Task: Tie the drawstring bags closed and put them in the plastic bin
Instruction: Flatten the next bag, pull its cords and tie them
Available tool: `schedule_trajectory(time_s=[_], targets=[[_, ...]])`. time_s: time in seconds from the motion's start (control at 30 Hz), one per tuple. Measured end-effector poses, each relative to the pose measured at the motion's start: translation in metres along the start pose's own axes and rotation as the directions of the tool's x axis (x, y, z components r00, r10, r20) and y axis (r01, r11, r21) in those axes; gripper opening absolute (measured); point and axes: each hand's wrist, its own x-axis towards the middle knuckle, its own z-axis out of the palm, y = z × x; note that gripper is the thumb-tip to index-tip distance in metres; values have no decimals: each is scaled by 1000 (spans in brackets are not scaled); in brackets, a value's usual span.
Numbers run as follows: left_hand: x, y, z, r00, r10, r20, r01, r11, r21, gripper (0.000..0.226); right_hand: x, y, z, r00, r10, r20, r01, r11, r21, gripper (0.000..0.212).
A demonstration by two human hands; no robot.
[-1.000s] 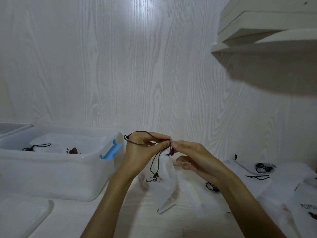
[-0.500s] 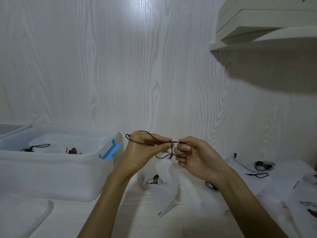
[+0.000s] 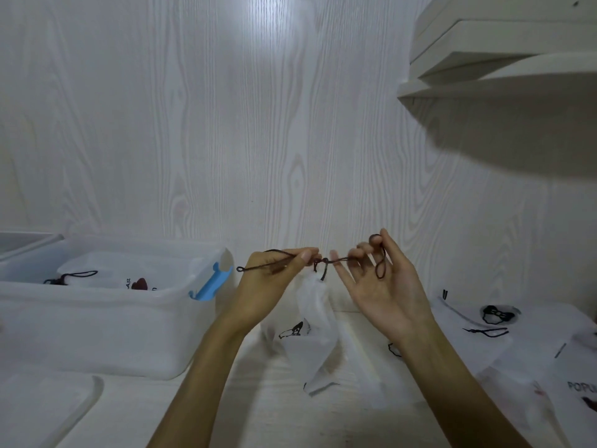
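Knot time: the left hand [image 3: 274, 279] pinches one end of the dark brown drawstring cord [image 3: 326, 261], while the right hand [image 3: 381, 286] has the other end looped round a finger, remaining fingers spread apart. Between them the thin white fabric drawstring bag [image 3: 315, 315] hangs above the white wood-grain table [image 3: 258, 399]. The knot looks half-cinched, though blur hides it. Best pull evenly outward, snug against the gathered neck. The translucent plastic bin [image 3: 97, 324] waits left, one tied bag inside.
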Motion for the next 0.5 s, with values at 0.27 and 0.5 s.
schedule_trajectory(time_s=[0.27,0.5], targets=[[7,-10,6,939,-316,-136,271,924,-271,33,9,0,-12,988,-95,-124,51,947,-316,32],[11,-8,9,873,-486,-41,304,608,-734,34,12,-4,-27,978,-40,-204,-39,929,-368,34]])
